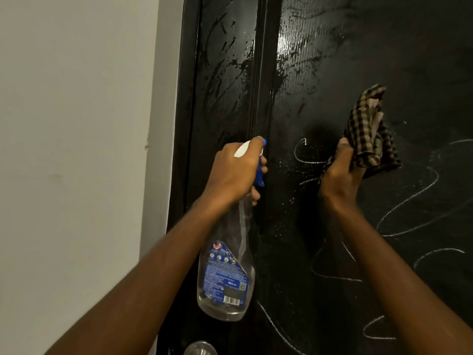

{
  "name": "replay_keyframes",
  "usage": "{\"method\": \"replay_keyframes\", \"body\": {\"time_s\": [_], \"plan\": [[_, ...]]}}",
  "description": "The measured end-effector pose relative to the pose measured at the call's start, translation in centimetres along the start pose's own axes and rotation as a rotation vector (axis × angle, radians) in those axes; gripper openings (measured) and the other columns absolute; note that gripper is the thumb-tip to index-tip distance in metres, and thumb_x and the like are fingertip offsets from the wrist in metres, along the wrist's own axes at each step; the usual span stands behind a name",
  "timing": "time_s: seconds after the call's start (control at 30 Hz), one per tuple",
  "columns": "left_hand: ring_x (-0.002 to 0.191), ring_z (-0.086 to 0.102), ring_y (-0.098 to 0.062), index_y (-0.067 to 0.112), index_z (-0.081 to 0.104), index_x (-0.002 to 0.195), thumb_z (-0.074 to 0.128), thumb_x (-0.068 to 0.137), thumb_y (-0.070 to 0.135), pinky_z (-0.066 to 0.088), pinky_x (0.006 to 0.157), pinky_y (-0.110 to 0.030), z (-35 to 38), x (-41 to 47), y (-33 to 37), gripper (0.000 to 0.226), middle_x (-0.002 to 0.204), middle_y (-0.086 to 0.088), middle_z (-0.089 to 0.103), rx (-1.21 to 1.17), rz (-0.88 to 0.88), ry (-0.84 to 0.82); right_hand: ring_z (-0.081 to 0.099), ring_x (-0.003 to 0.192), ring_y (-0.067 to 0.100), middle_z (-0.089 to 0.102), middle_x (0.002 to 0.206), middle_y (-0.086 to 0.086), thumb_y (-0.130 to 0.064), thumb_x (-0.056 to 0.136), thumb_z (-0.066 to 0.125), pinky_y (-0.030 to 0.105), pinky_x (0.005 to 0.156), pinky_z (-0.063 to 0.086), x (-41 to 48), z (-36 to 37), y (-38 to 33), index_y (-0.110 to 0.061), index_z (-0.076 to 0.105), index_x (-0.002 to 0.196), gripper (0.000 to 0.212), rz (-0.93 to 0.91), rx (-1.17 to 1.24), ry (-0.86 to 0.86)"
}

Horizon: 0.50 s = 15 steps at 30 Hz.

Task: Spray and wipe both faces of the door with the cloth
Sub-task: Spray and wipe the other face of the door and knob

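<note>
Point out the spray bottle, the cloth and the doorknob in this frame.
spray bottle [225,275]: head view, on the blue label of the clear body.
cloth [368,129]: head view, on the checked fabric above the right hand.
doorknob [201,349]: head view, on its rounded metal top at the bottom edge.

head-worn view, facing door [358,73], close up
</note>
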<state>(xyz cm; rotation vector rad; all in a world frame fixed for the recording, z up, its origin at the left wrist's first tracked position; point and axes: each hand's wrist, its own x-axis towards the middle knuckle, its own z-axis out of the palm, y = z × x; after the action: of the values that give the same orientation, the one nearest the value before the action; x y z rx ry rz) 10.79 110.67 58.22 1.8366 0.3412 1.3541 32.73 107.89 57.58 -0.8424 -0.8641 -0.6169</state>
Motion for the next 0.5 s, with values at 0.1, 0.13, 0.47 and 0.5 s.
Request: {"method": "replay_keyframes", "body": {"time_s": [0.1, 0.13, 0.47, 0.5], "plan": [[0.045, 0.058, -0.025, 0.000, 0.066, 0.092, 0.042, 0.100, 0.047, 0.048, 0.043, -0.030, 0.5, 1.0, 0.5, 0.053, 0.077, -0.012, 0.069, 0.018, -0.036, -0.035, 0.018, 0.154, 0.031, 0.018, 0.161, -0.003, -0.032, 0.101, 0.042, 0.057, 0.124, 0.013, 2.4, 0.1, -0.8, -0.025, 0.013, 0.155, 0.062, -0.321, -0.102, -0.042], [0.048, 0.059, -0.025, 0.002, 0.066, 0.093, 0.042, 0.100, 0.048, 0.047, 0.045, -0.030, 0.4, 1.3, 0.5, 0.053, 0.078, -0.011, 0.069, 0.015, -0.041, -0.035, 0.018, 0.153, 0.036, 0.023, 0.161, 0.001, -0.022, 0.100, 0.043, 0.059, 0.124, 0.012, 3.3, 0.4, -1.5, -0.023, 0.012, 0.156, 0.064, -0.403, -0.128, -0.047], [0.041, 0.057, -0.019, 0.006, 0.067, 0.093, 0.040, 0.101, 0.048, 0.048, 0.041, -0.026, -3.7, 2.0, -0.4, 0.050, 0.090, -0.012, 0.073, -0.055, -0.036, 0.145, -0.002, 0.156, 0.019, 0.004, 0.170, -0.002, -0.053, 0.092, 0.029, 0.048, 0.122, 0.012, 5.0, 5.1, -2.0, -0.025, 0.010, 0.162, 0.078, -0.712, -0.939, -0.530], [0.042, 0.058, -0.018, 0.006, 0.067, 0.096, 0.039, 0.102, 0.048, 0.048, 0.041, -0.026, -4.0, 2.0, -0.6, 0.050, 0.091, -0.013, 0.073, -0.050, -0.036, 0.150, 0.000, 0.156, 0.020, 0.006, 0.170, -0.001, -0.050, 0.093, 0.033, 0.048, 0.120, 0.018, 3.4, 4.5, -1.1, -0.024, 0.013, 0.162, 0.076, -0.779, -0.935, -0.581]]}}
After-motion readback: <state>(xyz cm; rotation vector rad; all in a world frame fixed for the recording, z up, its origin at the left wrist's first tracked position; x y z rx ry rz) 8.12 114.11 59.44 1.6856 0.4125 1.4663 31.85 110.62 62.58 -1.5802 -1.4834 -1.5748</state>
